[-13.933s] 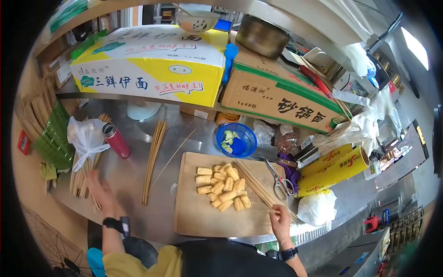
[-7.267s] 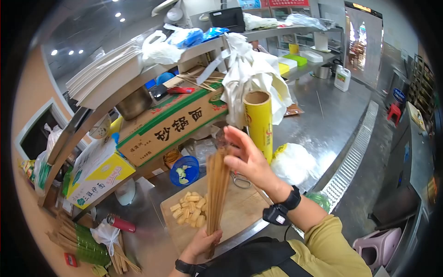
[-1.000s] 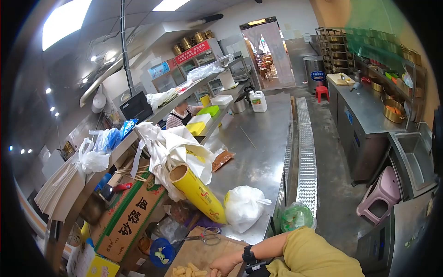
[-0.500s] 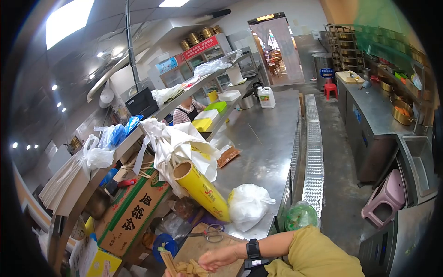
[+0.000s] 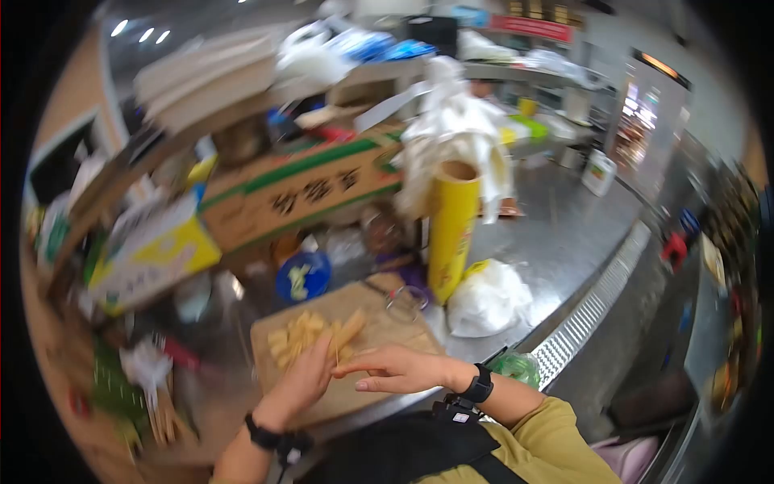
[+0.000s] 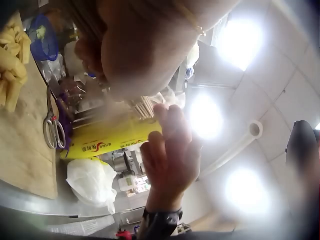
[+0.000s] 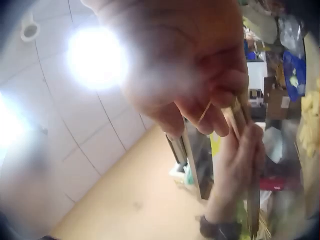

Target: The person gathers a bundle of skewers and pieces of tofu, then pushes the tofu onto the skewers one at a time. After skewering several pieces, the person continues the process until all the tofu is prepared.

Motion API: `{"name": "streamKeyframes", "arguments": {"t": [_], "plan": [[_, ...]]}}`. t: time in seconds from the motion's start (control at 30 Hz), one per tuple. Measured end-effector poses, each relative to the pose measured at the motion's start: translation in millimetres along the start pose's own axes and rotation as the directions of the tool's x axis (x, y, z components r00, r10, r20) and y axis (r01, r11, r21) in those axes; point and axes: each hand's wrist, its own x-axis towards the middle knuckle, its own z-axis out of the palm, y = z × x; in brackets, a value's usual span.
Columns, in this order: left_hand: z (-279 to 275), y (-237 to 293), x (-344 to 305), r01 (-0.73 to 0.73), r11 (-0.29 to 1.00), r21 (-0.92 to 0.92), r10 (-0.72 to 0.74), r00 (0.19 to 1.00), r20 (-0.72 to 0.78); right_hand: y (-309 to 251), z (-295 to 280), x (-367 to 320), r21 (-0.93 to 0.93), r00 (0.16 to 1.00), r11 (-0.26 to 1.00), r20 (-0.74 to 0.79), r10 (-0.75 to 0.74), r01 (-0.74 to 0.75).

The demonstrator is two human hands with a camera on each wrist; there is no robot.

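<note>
My left hand (image 5: 305, 381) grips a bundle of thin wooden skewers (image 6: 143, 107) over the near part of the wooden cutting board (image 5: 395, 327). Beside it, my right hand (image 5: 401, 369) reaches across with its index finger stretched out and thumb spread lower. In the left wrist view the right fingertips are right at the skewer ends. One thin skewer crosses in front of the right fingers in the right wrist view; I cannot tell whether they hold it. A pile of short yellow pieces (image 5: 298, 335) lies on the board, partly hidden by the left hand.
Scissors (image 6: 50, 122) lie at the board's edge. A blue basket (image 5: 305, 278) with pale green pieces stands behind it. To the right are a yellow roll (image 5: 453, 234) and a white plastic bag (image 5: 488, 298). Cardboard boxes (image 5: 298, 189) line the back; a red bottle (image 5: 181, 353) is at left.
The head view has swung left and down, bringing both hands into sight. The right hand has moved from above the yellow pieces to the skewers in the left hand.
</note>
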Motion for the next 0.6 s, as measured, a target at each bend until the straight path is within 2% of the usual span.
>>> {"name": "streamKeyframes", "arguments": {"t": [0.03, 0.07, 0.1, 0.13, 0.17, 0.23, 0.27, 0.33, 0.37, 0.43, 0.47, 0.5, 0.53, 0.57, 0.6], "plan": [[1.4, -2.1, 0.3, -0.038, 0.994, -0.104, 0.032, 0.998, -0.054, -6.6, 7.8, 4.0, -0.039, 0.993, 0.997, 0.092, 0.074, -0.071], [-4.3, 3.5, -1.8, 0.089, 0.940, -0.330, -0.100, 0.995, -0.015, 5.3, 18.4, 5.9, 0.106, 0.995, 0.990, 0.037, 0.087, -0.091], [-11.9, 11.2, -1.1, 0.185, 0.825, -0.534, -0.195, 0.980, 0.039, 27.0, 21.9, 5.1, 0.408, 0.995, 0.907, 0.014, 0.103, -0.100], [-13.3, 9.8, -3.7, 0.188, 0.770, -0.609, -0.198, 0.979, 0.052, 53.9, 19.3, 2.8, 0.665, 0.990, 0.740, -0.010, 0.142, -0.099], [-14.7, 8.2, -5.9, 0.191, 0.709, -0.679, -0.202, 0.977, 0.064, 71.0, 12.1, 1.5, 0.858, 0.980, 0.507, -0.028, 0.199, -0.079], [-7.9, -1.1, -12.8, 0.079, 0.823, -0.562, -0.088, 0.996, 0.011, 81.9, -4.0, 3.9, 0.985, 0.981, 0.118, -0.143, 0.130, 0.128], [-6.2, -1.9, -16.2, 0.027, 0.880, -0.474, -0.035, 0.999, -0.008, 81.9, -11.0, 6.7, 0.970, 0.970, -0.095, -0.213, 0.119, 0.225], [-10.3, 8.7, -23.8, -0.050, 0.981, -0.189, 0.049, 0.999, -0.008, 49.7, -22.2, 13.5, 0.979, 0.961, -0.048, -0.182, 0.210, 0.196], [-11.7, 10.4, -27.3, -0.035, 0.995, -0.090, 0.038, 0.999, 0.031, 32.2, -24.7, 17.2, 0.983, 0.951, -0.027, -0.171, 0.256, 0.184], [-12.9, 11.9, -33.9, -0.008, 0.994, 0.110, -0.004, 0.994, 0.105, 14.3, -24.7, 21.2, 0.935, 0.956, 0.319, -0.222, 0.194, 0.153], [-12.1, 7.8, -34.8, 0.032, 0.990, 0.135, -0.043, 0.996, 0.083, 5.8, -25.9, 20.4, 0.860, 0.968, 0.495, -0.211, 0.135, 0.119], [-10.5, 0.7, -33.6, 0.072, 0.984, 0.161, -0.082, 0.995, 0.058, -3.0, -25.9, 21.7, 0.750, 0.980, 0.654, -0.187, 0.074, 0.094], [-8.6, -5.1, -32.7, 0.113, 0.977, 0.184, -0.121, 0.992, 0.035, -11.6, -18.5, 23.4, 0.593, 0.992, 0.804, -0.081, 0.097, -0.030], [-7.0, -9.2, -30.9, 0.084, 0.993, 0.078, -0.081, 0.995, -0.051, -24.4, -7.0, 28.2, 0.406, 0.991, 0.905, 0.020, 0.131, -0.128], [-5.7, -12.4, -27.7, 0.042, 0.999, -0.024, -0.045, 0.989, -0.140, -17.3, 8.8, 34.7, 0.237, 0.998, 0.970, 0.043, 0.038, -0.047]]}}
